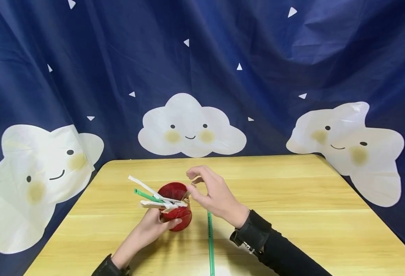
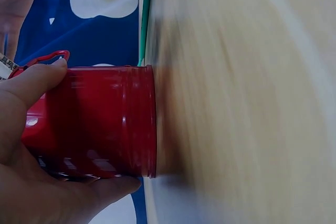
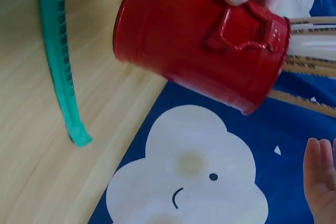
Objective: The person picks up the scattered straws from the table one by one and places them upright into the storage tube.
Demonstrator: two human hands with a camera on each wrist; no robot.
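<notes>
A red metal bucket (image 1: pixel 176 220) with a small wire handle (image 3: pixel 247 27) on its side is gripped by my left hand (image 1: pixel 150 226). The thumb and fingers lie around its wall in the left wrist view. White, green and brown slim wrapped sticks (image 1: pixel 147 186) lean out of its mouth, mostly to the left. Whether its base touches the table cannot be told. My right hand (image 1: pixel 216 193) hovers at the right of the rim, fingers bent loosely, with nothing seen in its grasp. Below it, a green wrapped stick (image 1: pixel 211 241) with dark print lies on the table.
The light wooden table (image 1: pixel 292 214) runs back to a dark blue curtain (image 1: pixel 216 46) printed with white smiling clouds (image 1: pixel 192 122) and small triangles. Black sleeves (image 1: pixel 282 249) cover both forearms.
</notes>
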